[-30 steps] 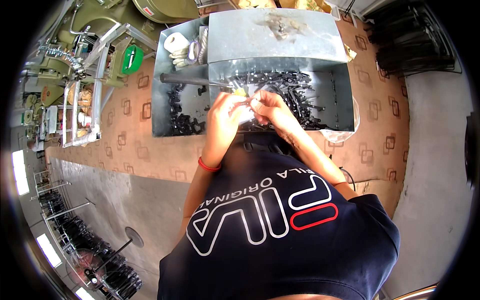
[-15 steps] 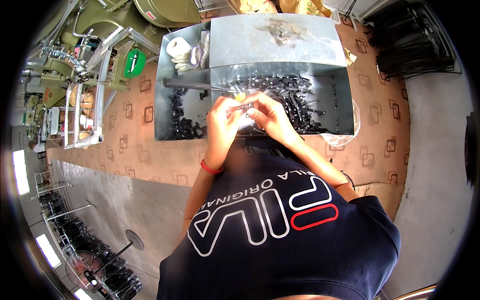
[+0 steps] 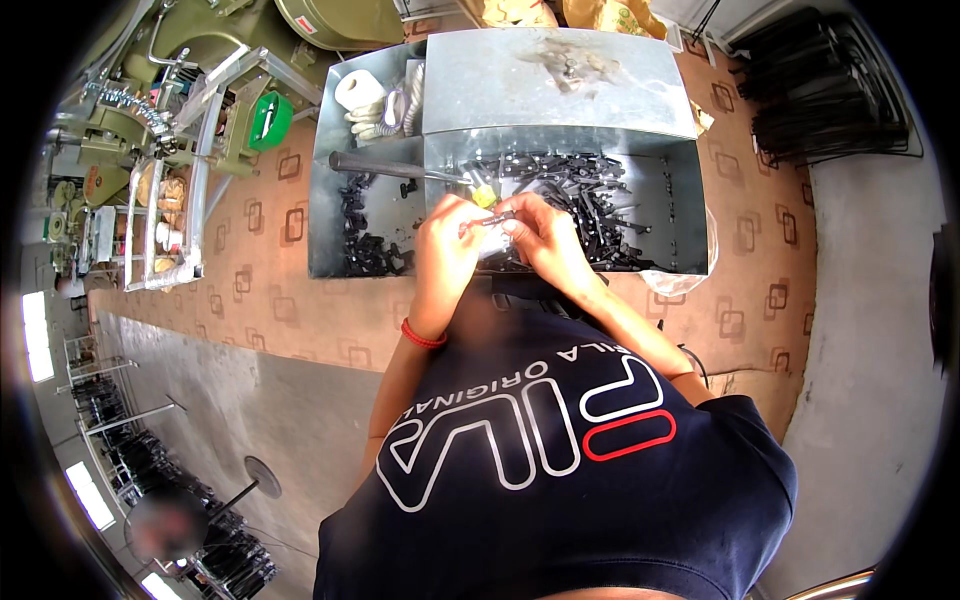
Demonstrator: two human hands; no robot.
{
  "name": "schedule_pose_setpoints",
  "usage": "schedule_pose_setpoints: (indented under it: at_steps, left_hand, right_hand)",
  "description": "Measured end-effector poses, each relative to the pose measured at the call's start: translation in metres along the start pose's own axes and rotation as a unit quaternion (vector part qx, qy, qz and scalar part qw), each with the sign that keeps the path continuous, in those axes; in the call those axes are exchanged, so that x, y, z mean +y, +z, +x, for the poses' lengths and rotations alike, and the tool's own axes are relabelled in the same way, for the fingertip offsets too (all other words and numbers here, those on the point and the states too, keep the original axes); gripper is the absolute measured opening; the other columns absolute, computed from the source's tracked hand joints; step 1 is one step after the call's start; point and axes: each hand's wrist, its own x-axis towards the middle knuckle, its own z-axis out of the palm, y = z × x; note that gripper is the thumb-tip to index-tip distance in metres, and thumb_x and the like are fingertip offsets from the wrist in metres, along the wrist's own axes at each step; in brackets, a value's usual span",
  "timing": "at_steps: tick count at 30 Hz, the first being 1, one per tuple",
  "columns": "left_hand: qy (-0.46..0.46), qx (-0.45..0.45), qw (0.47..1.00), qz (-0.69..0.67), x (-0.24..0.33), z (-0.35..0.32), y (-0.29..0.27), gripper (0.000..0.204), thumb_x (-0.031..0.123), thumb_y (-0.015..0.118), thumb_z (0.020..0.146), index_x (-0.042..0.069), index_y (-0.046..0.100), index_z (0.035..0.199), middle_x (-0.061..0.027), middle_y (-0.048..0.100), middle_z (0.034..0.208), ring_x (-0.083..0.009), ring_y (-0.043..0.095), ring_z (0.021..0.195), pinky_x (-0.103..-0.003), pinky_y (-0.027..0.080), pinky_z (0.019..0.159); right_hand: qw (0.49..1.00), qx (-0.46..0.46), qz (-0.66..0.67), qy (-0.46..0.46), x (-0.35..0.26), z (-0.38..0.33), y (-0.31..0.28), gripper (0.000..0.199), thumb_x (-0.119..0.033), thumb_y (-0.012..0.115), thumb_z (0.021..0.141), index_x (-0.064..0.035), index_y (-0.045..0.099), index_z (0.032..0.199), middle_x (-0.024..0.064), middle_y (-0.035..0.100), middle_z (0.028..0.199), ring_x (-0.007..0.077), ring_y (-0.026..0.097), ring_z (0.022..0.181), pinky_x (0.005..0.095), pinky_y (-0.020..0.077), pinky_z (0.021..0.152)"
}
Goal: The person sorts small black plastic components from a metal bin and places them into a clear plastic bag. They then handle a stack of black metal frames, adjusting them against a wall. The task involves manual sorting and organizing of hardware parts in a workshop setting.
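The person wears a dark navy short-sleeved T-shirt [image 3: 560,520], its chest printed with large white-outlined lettering [image 3: 480,460] and one red rounded outline [image 3: 628,435]. A thin red bracelet [image 3: 423,338] encircles the left wrist [image 3: 428,318].

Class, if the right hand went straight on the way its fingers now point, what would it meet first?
Past the small dark part in its grip, the right hand would probably meet the left hand first, just leftward, though depth is hard to judge.

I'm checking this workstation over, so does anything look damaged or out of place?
The flat metal cover has a brownish stain toward its far edge, unlike the grey metal around it. Rust or dirt, I can't tell.
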Motion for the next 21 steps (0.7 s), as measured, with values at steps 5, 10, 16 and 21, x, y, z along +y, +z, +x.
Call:
schedule_pose_setpoints:
  at_steps: [5, 10, 16, 21]
  left_hand:
    - [0.005, -0.009, 1.000, 0.009, -0.002, -0.001, -0.001, 0.009, -0.003, 0.057, 0.067, 0.000, 0.057, 0.075, -0.0105, 0.052, 0.069, -0.0233, 0.053, 0.059, -0.031, 0.041, 0.055]
    - [-0.028, -0.015, 0.999, -0.010, -0.010, -0.002, 0.002, 0.013, -0.002, 0.059, 0.066, 0.001, 0.056, 0.078, -0.0099, 0.054, 0.072, -0.0216, 0.055, 0.062, -0.030, 0.043, 0.057]
    - [-0.072, -0.043, 0.988, -0.126, -0.011, 0.000, 0.002, 0.016, -0.002, 0.058, 0.070, 0.003, 0.054, 0.085, -0.0059, 0.056, 0.074, -0.0133, 0.055, 0.067, -0.026, 0.045, 0.061]
    - [-0.129, -0.028, 0.954, -0.270, -0.013, -0.001, 0.004, 0.014, -0.001, 0.057, 0.073, 0.002, 0.053, 0.086, -0.0037, 0.055, 0.074, -0.0083, 0.053, 0.070, -0.022, 0.043, 0.061]
  right_hand:
    - [0.998, -0.045, -0.018, 0.044, -0.002, 0.005, -0.005, 0.011, -0.005, 0.055, 0.080, 0.0004, 0.055, 0.089, 0.0050, 0.055, 0.059, 0.0079, 0.049, 0.050, 0.0247, 0.0383, 0.046]
    - [0.991, -0.081, 0.065, 0.083, 0.002, 0.008, -0.010, 0.009, -0.006, 0.055, 0.080, -0.0006, 0.056, 0.087, 0.0015, 0.051, 0.055, 0.0055, 0.045, 0.044, 0.0209, 0.0346, 0.038]
    - [0.942, -0.112, 0.258, 0.183, 0.003, 0.010, -0.016, 0.011, -0.009, 0.053, 0.083, -0.0003, 0.054, 0.089, 0.0022, 0.049, 0.057, 0.0042, 0.038, 0.037, 0.0174, 0.0258, 0.031]
    - [0.863, -0.130, 0.421, 0.248, 0.013, 0.011, -0.016, 0.014, -0.012, 0.055, 0.083, 0.0002, 0.054, 0.090, 0.0033, 0.049, 0.058, 0.0036, 0.033, 0.035, 0.0165, 0.0220, 0.030]
